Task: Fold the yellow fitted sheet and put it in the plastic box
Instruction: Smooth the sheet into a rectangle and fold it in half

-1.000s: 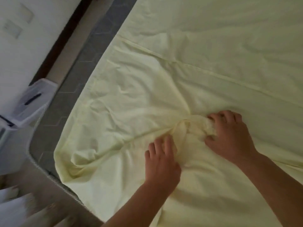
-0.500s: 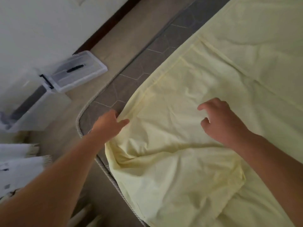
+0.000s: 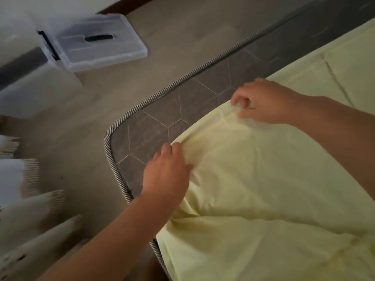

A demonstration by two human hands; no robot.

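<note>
1. 2 grips have moved. 1 second ago they were bunching up the middle of the yellow fitted sheet (image 3: 263,179). Now the left grip (image 3: 166,175) and the right grip (image 3: 263,102) each pinch its edge.
2. I think the person is taking hold of this edge to make the next fold. The sheet is not folded up yet.
3. The sheet lies on the grey mattress (image 3: 154,126), near its corner.
4. The plastic box (image 3: 34,92) sits on the floor (image 3: 172,37), well apart from the bed, with its lid (image 3: 101,41) open. Blurry white cloths (image 3: 18,179) lie at the left.
</note>
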